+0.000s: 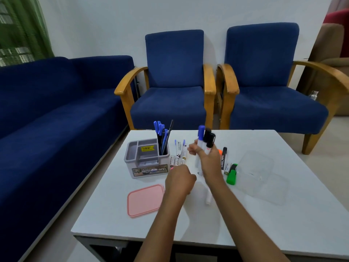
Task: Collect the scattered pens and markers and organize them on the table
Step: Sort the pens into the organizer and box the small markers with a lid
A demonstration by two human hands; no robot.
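Note:
My right hand holds a bunch of white markers upright above the white table; their caps are blue and black. My left hand is curled just left of the bunch's lower end, touching or nearly touching it; whether it grips anything is unclear. A grey organizer stands left of the hands with blue and black pens upright in its back right compartment. Several pens and markers lie beside the organizer. A black marker and a green highlighter lie right of my hand.
A pink lid lies flat near the table's left front. A clear plastic container and its clear lid sit at the right. Beyond the table stand a blue sofa and two blue armchairs.

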